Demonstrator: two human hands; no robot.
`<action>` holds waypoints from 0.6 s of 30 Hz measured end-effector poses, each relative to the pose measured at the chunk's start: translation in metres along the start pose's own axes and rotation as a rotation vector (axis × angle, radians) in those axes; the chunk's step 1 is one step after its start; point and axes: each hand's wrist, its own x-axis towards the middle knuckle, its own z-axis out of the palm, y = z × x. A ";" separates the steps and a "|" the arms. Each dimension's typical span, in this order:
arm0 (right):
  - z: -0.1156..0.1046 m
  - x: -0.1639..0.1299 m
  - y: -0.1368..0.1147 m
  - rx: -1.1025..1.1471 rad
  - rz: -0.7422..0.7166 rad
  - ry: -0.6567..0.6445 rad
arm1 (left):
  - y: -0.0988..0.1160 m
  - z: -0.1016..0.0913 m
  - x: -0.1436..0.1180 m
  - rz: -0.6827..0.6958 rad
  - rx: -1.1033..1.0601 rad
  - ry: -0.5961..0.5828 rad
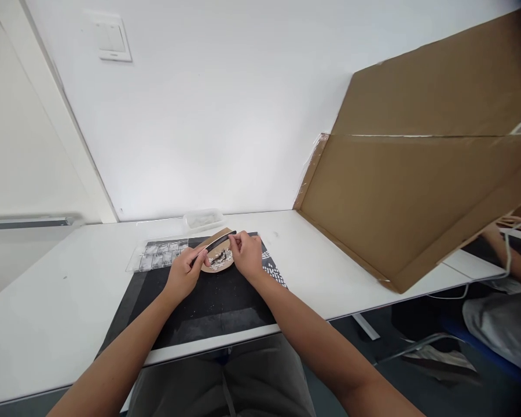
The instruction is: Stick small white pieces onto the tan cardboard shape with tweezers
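Note:
My left hand (183, 273) grips a thin black tool (215, 244), its tip pointing right towards my other hand. My right hand (246, 252) pinches the upper edge of a small brown cardboard piece (220, 263) covered with pale glittery bits. Both hands hover over a black mat (208, 301) on the white table (47, 307). What the right fingertips pinch besides the cardboard is too small to tell.
A clear flat tray with gridded compartments (158, 255) lies left of the hands, and a small clear box (203, 219) stands by the wall. A large cardboard sheet (417, 174) leans at the right as a divider; another person's arm (510, 255) shows beyond it.

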 end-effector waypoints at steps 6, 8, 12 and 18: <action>0.005 -0.006 -0.019 0.017 -0.102 -0.061 | 0.000 -0.002 0.001 -0.001 -0.001 0.027; 0.003 -0.002 -0.014 -0.022 -0.078 -0.031 | 0.001 -0.002 0.001 0.004 0.000 0.029; -0.004 0.005 0.002 -0.068 -0.024 0.012 | 0.002 0.000 0.001 0.012 0.000 0.008; 0.001 -0.004 -0.014 -0.025 -0.142 -0.080 | 0.000 -0.002 0.001 0.008 0.018 0.002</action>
